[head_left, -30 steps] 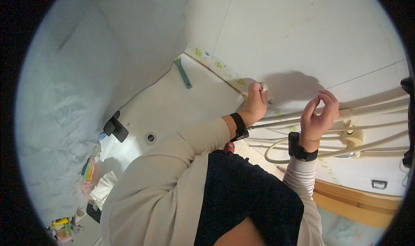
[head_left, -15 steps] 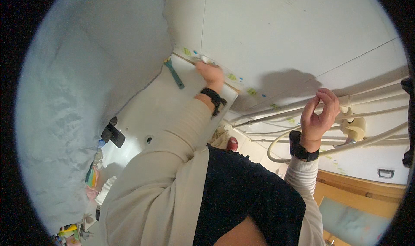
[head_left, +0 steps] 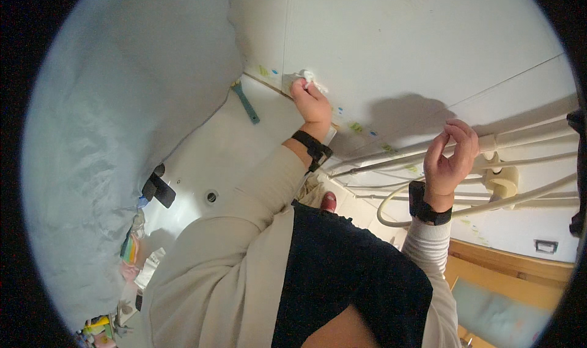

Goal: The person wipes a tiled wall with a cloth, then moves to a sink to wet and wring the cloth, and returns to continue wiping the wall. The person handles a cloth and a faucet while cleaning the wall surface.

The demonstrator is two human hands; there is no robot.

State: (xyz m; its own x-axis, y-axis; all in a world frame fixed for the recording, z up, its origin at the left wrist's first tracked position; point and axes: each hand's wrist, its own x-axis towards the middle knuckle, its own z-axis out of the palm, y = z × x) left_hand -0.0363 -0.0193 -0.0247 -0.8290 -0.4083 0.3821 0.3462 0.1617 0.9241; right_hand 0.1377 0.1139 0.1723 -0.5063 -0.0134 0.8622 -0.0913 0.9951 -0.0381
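Note:
My left hand point(head_left: 313, 105) is pinching a crumpled white cloth or tissue point(head_left: 307, 75) against the white wall panel point(head_left: 367, 36), just above the tub's far edge. Most of the wad sticks out past the fingertips. To the right, my right hand point(head_left: 451, 160) is raised near the pipes, its fingers loosely curled and the thumb a little apart, with nothing visible in it. A black band circles each wrist. Left of my left hand, a dark green brush or scraper point(head_left: 246, 103) lies on the white bathtub point(head_left: 214, 146).
A pale curtain point(head_left: 134, 91) hangs along the left. Cream pipes point(head_left: 526, 140) and a looped hose point(head_left: 384, 210) run along the wall at right. The tub has a drain hole point(head_left: 211, 196); a black object point(head_left: 160, 189) sits at its left edge. Small leaf stickers point(head_left: 356, 127) line the wall.
My left hand has moved slightly up and to the right along the wall, and the white wad now shows clearly. My right hand has barely shifted.

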